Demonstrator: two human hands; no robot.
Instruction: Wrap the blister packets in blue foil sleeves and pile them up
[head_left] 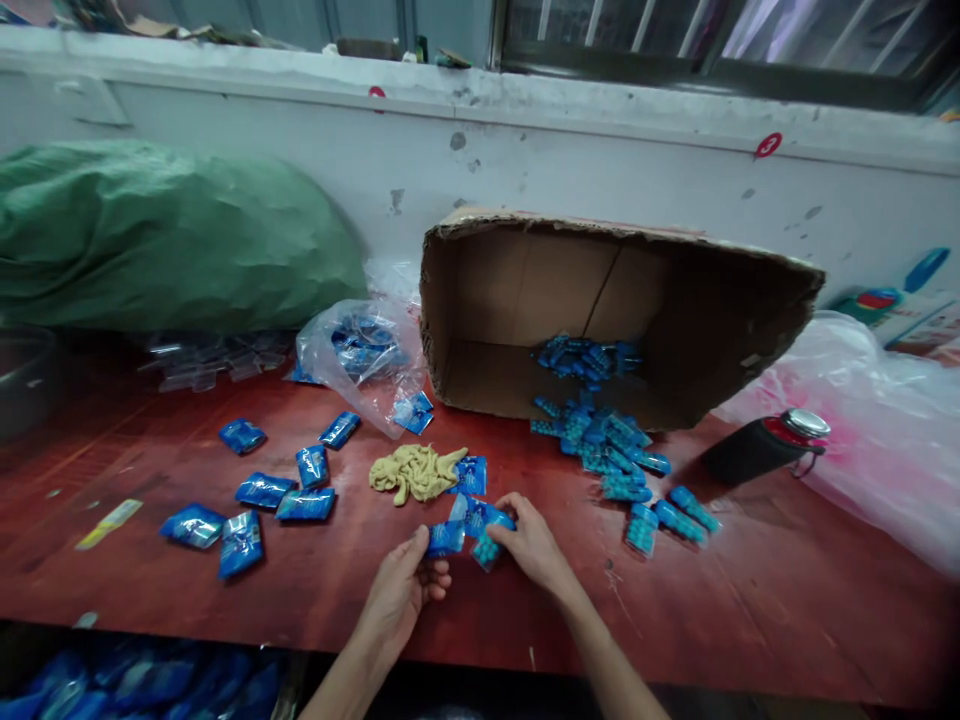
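My left hand (401,585) pinches a small blue printed packet (446,539) between thumb and fingers. Just to its right, my right hand (529,540) has its fingers closed on a small clear bottle of turquoise balls with a blue cap (487,552). Its lower end sticks out below the fingers, close beside the packet. Behind both hands, flat blue packets (471,475) lie on the red table, partly touching a crumpled yellow glove (416,472). Several more turquoise-filled bottles (626,487) spill out of a cardboard box on the right.
The tipped cardboard box (480,375) opens toward me. Filled blue pouches (262,490) lie at the left, near a clear plastic bag (315,345) of blue packets. A black flask (750,450) lies tilted at the right. A green sack (172,230) sits at the back left.
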